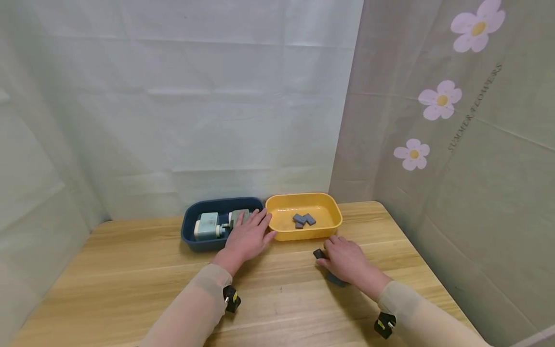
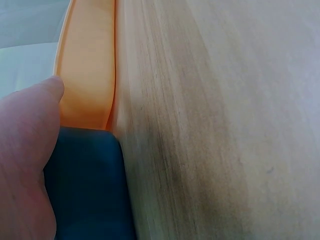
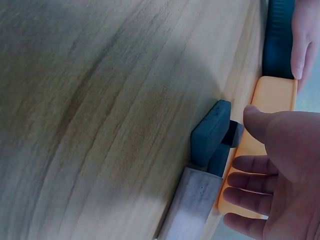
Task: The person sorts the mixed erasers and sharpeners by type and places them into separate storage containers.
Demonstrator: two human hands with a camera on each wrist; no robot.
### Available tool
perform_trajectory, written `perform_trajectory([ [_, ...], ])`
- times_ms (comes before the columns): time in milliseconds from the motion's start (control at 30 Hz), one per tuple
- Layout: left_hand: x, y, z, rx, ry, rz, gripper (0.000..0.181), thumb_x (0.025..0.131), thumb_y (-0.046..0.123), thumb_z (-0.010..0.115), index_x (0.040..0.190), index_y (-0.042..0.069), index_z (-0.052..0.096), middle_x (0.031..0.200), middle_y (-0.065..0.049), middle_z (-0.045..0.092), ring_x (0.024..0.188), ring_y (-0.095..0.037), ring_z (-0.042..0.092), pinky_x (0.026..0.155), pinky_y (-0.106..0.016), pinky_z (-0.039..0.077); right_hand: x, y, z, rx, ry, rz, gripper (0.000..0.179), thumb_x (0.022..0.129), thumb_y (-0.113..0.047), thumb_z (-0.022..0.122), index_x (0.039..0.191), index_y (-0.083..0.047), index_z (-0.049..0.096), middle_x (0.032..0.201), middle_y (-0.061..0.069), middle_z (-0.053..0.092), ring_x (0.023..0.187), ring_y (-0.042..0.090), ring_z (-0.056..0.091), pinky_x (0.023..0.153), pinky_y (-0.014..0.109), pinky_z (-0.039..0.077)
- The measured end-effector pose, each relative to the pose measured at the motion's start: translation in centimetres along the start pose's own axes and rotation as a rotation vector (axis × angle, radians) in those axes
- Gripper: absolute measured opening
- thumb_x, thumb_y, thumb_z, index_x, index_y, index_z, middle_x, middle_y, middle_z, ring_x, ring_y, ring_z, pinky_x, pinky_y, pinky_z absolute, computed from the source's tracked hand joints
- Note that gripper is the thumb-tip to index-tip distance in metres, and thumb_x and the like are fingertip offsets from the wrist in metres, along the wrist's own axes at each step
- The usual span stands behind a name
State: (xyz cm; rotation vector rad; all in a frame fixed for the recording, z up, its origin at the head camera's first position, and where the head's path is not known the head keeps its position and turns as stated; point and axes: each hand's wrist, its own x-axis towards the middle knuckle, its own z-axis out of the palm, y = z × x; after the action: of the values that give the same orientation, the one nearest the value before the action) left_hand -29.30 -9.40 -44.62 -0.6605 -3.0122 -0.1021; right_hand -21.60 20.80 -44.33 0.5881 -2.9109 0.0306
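In the head view my left hand lies over the right end of the navy bin, fingers spread. Its thumb meets the rim of the yellow bin in the left wrist view. My right hand is low in front of the yellow bin, beside several small blocks on the table. In the right wrist view its thumb and fingers stand apart near a black block. Close by are a dark blue block, another blue one and a grey block. The hand partly hides this group in the head view.
Inside the navy bin lie a pale blue bottle-like object and a grey-green one. The yellow bin holds several small grey-blue blocks. A white curtain hangs behind the wooden table, with a flowered curtain at right.
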Motion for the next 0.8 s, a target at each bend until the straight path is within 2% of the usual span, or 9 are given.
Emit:
perform_trajectory([
  [500, -0.21, 0.35, -0.26, -0.001, 0.015, 0.004, 0.071, 0.117, 0.058, 0.043, 0.173, 0.016, 0.04, 0.181, -0.007, 0.028, 0.167, -0.032, 0.024, 0.134, -0.064, 0.008, 0.1, 0.0, 0.45, 0.02, -0.028, 0.014, 0.043, 0.098, -0.045, 0.086, 0.087, -0.013, 0.059, 0.086, 0.002, 0.051, 0.076, 0.022, 0.053, 0.063, 0.041, 0.05],
  [800, -0.19, 0.16, -0.23, 0.004, 0.008, 0.008, 0.071, 0.117, 0.059, 0.042, 0.174, 0.017, 0.038, 0.181, -0.007, 0.028, 0.168, -0.032, 0.024, 0.134, -0.064, 0.008, 0.1, -0.27, 0.29, 0.004, -0.002, -0.034, 0.038, 0.098, -0.036, 0.087, 0.088, -0.011, 0.061, 0.085, 0.003, 0.051, 0.076, 0.023, 0.053, 0.061, 0.042, 0.05],
])
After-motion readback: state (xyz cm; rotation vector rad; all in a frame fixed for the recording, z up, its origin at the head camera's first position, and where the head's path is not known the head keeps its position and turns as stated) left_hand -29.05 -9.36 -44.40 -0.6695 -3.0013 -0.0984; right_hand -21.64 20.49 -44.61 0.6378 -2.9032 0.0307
